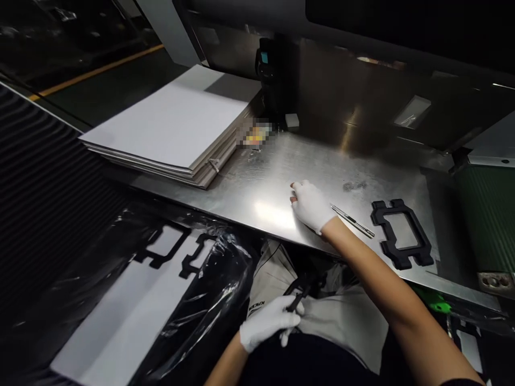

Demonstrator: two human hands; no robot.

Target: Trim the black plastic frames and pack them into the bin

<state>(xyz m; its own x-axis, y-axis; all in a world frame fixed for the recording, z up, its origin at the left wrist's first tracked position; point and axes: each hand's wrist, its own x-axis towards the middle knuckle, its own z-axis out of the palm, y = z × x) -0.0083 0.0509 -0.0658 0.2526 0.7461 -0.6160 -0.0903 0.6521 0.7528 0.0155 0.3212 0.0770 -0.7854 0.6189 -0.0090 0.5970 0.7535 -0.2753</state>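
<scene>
My left hand [271, 320], in a white glove, is low over my lap, its fingers closed on a black plastic frame [298, 294]. Much of that frame blends into the dark gap under the table edge. My right hand [311, 205], gloved with bare fingertips showing, rests on the metal table [277, 177]; the fingers are loosely bent and apart, and nothing shows in them. Just right of it lies a slim pen-like tool [353, 221]. Farther right, another black frame [402, 234] with a rectangular opening lies flat on the table.
A tall stack of white sheets [173, 118] stands at the back left, beside a dark bottle [270, 75] and a small white block [292, 120]. At lower left, black frames [164, 246] lie on white board [124, 316] among clear plastic. A green ribbed surface [493, 214] borders the right.
</scene>
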